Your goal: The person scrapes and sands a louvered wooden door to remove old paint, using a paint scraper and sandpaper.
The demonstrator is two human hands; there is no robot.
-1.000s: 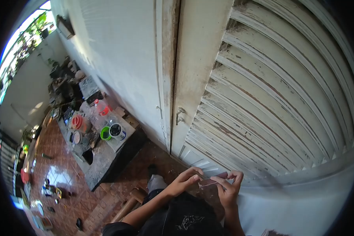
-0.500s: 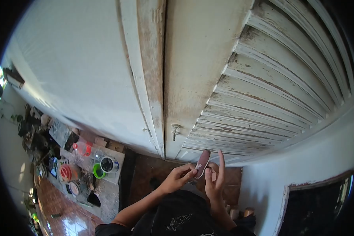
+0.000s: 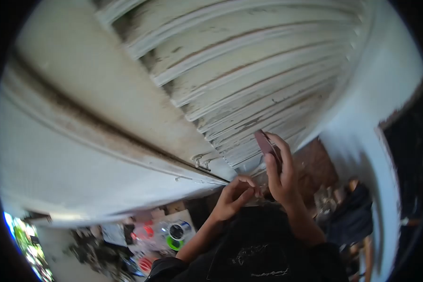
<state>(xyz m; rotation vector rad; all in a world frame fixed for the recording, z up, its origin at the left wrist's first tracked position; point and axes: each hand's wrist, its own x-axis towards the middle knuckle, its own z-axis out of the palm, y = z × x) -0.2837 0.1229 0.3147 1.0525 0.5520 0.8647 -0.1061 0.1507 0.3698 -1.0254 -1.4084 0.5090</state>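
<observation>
Right hand (image 3: 282, 177) pinched reddish strip (image 3: 264, 142) thumb-to-fingers near louvred door (image 3: 263, 70); low grip probably left upper end free. Left hand (image 3: 233, 197) below, fingers curled toward thumb; contents, if any, unclear.

Wide fisheye view, its edges curving into black; motion blur is softening the louvered door (image 3: 239, 61). Daylight is glaring at eight o'clock, while the black shirt (image 3: 249, 244) is sinking into dimness.
</observation>
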